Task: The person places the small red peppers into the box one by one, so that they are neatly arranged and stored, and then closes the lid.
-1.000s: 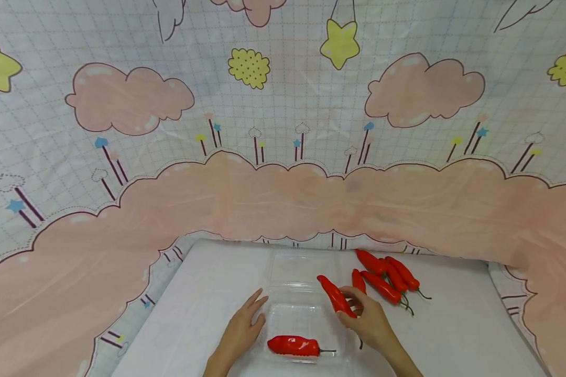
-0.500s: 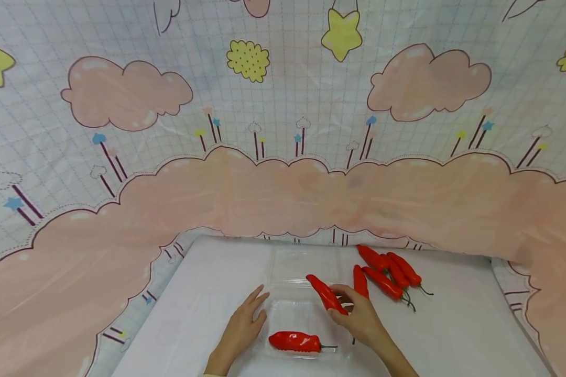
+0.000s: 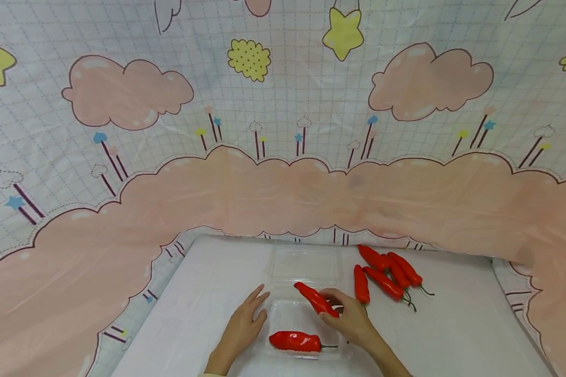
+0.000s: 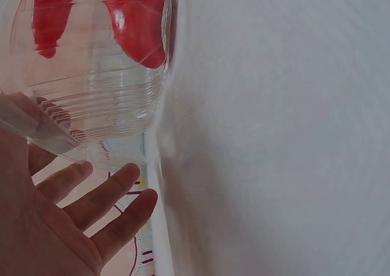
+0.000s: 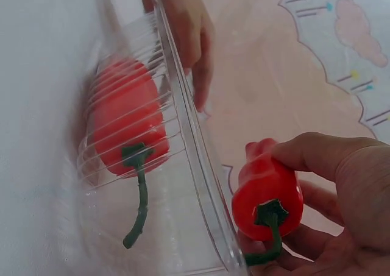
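My right hand [image 3: 351, 319] pinches a red chili pepper [image 3: 313, 297] between thumb and fingers, above the far part of a clear plastic clamshell box [image 3: 282, 313]. In the right wrist view the held pepper's green stem [image 5: 272, 239] hangs near the box's rim. Another red pepper [image 3: 293, 341] lies crosswise inside the box, stem to the right. At the left edge of the box, my left hand [image 3: 242, 323] rests with fingers spread and loosely extended. The left wrist view shows its fingers [image 4: 103, 203] beside the ribbed clear wall, both peppers showing through the plastic.
The box's open lid [image 3: 304, 266] lies flat behind its base on the white table [image 3: 207, 283]. To the right, a single pepper [image 3: 361, 285] lies beside a loose pile of several red peppers [image 3: 387, 283]. A cloud-patterned cloth [image 3: 283, 199] hangs behind the table.
My right hand has carried the pepper leftward, from the right side of the box to above it. The lone pepper beside the pile is now unhidden. My left hand has stayed in place.
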Available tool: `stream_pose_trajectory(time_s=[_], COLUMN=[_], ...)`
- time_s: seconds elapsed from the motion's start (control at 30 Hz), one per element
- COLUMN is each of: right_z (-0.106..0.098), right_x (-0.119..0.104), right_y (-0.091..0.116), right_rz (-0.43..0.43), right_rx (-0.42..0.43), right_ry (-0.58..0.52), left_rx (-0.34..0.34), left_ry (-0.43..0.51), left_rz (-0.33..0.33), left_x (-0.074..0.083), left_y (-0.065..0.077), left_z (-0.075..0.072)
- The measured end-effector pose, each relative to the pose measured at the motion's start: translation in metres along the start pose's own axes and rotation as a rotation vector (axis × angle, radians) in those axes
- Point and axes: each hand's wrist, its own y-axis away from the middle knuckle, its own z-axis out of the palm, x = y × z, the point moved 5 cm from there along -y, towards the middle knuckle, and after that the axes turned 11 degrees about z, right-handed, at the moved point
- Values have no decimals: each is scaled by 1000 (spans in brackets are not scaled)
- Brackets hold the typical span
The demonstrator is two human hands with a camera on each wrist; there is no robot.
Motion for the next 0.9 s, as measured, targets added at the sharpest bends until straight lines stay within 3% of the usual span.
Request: stream_pose_trajectory(time_s=[0.37,0.7,0.9], right_z=[6,11,18], right_x=[4,-2,-3], right_y=[-5,-8,-9], right_rz=[33,-2,30], right_rx=[-71,-129,-172], right_ry=[-13,8,1], left_rx=[-10,-15,-25], left_ry=[7,8,14], left_rz=[-12,-11,-34], left_x=[0,-1,-1], left_y=[-1,-4,-2], left_z=[0,1,3])
